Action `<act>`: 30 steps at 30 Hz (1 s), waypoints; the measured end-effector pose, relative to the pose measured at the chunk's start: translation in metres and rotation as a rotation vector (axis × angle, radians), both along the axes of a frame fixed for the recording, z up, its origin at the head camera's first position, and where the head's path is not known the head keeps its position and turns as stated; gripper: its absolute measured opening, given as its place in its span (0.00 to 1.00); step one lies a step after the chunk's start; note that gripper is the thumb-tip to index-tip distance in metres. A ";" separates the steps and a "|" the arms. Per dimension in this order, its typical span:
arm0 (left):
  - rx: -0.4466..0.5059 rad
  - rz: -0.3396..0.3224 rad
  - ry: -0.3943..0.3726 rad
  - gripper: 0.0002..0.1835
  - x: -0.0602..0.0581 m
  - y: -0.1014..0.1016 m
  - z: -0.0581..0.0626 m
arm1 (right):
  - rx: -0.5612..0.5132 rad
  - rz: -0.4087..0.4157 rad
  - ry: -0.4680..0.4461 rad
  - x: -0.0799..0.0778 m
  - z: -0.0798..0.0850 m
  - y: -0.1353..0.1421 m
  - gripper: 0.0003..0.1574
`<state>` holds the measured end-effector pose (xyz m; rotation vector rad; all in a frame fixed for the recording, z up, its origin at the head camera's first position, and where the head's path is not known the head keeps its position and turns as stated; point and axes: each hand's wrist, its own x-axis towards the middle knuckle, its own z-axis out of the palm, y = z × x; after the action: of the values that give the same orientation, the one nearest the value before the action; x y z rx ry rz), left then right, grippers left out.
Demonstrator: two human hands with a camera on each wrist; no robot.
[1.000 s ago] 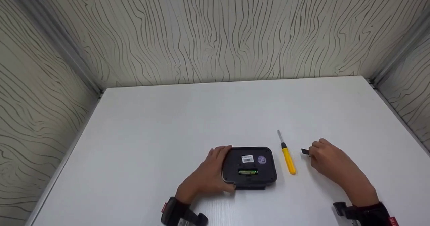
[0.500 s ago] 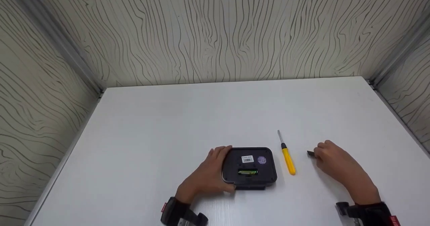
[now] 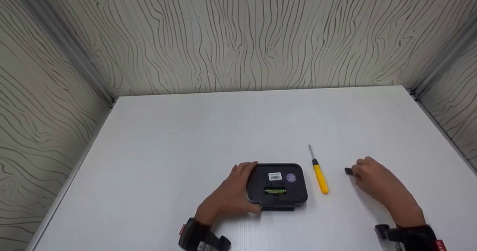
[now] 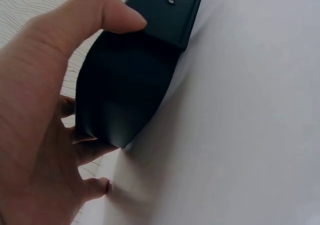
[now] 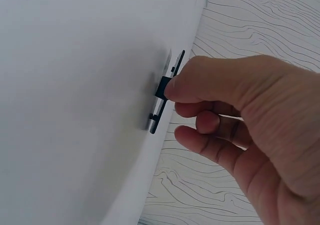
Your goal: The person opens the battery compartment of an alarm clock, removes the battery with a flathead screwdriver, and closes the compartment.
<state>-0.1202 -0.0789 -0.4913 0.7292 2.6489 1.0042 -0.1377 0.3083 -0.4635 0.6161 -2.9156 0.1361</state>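
Observation:
A black box-like device (image 3: 294, 193) with rounded corners lies on the white table, its back facing up. A green battery (image 3: 275, 190) sits in its uncovered slot, below a barcode label and a round sticker. My left hand (image 3: 231, 195) grips the device's left end; in the left wrist view, the thumb lies over the dark casing (image 4: 125, 80) and the fingers reach behind it. Out to the right, my right hand (image 3: 378, 182) pinches a small black battery cover (image 3: 348, 171). In the right wrist view this cover (image 5: 163, 87) shows small tabs and is held close over the tabletop.
Between the device and my right hand lies a screwdriver (image 3: 319, 176) with a yellow handle, its metal tip pointing away. Wood-patterned panels (image 3: 238, 38) border the table (image 3: 167, 131) at the back and both sides. A strapped camera sits on each wrist.
My right hand has drawn a little to the right with the battery cover, away from the screwdriver. The left hand and the device have stayed in place.

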 end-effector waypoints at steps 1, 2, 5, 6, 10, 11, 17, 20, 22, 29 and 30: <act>-0.001 0.002 0.003 0.63 0.000 0.000 0.000 | 0.002 0.002 0.001 0.000 0.000 0.000 0.10; -0.004 0.005 0.004 0.63 0.000 0.000 0.000 | 0.004 0.005 0.001 -0.001 0.000 0.001 0.10; -0.006 0.015 0.008 0.63 0.000 0.001 0.001 | 0.003 0.010 -0.005 -0.002 0.001 0.002 0.09; -0.009 0.017 0.010 0.63 0.000 0.001 0.002 | 0.004 0.010 -0.008 -0.002 0.001 0.003 0.09; -0.009 0.019 0.001 0.64 0.001 0.001 0.003 | -0.003 -0.014 -0.041 -0.001 0.004 0.003 0.07; -0.010 0.019 -0.001 0.64 0.001 0.001 0.004 | -0.007 -0.024 -0.050 -0.001 0.005 0.003 0.07; -0.006 0.016 0.000 0.64 0.001 0.001 0.003 | -0.030 -0.095 -0.061 0.004 0.012 0.001 0.07; -0.007 0.015 0.001 0.64 0.001 0.001 0.002 | -0.044 -0.130 -0.045 0.006 0.017 -0.001 0.09; -0.006 0.014 0.001 0.64 0.001 0.001 0.002 | -0.053 -0.149 -0.029 0.007 0.020 -0.004 0.12; -0.003 0.017 0.001 0.64 0.001 0.002 0.002 | -0.071 -0.178 -0.007 0.008 0.024 -0.016 0.19; -0.004 0.017 0.002 0.64 0.001 0.002 0.002 | -0.074 -0.178 -0.007 0.008 0.024 -0.018 0.20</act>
<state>-0.1189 -0.0771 -0.4891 0.7092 2.6622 1.0032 -0.1295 0.2906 -0.4394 0.3436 -2.9388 0.2229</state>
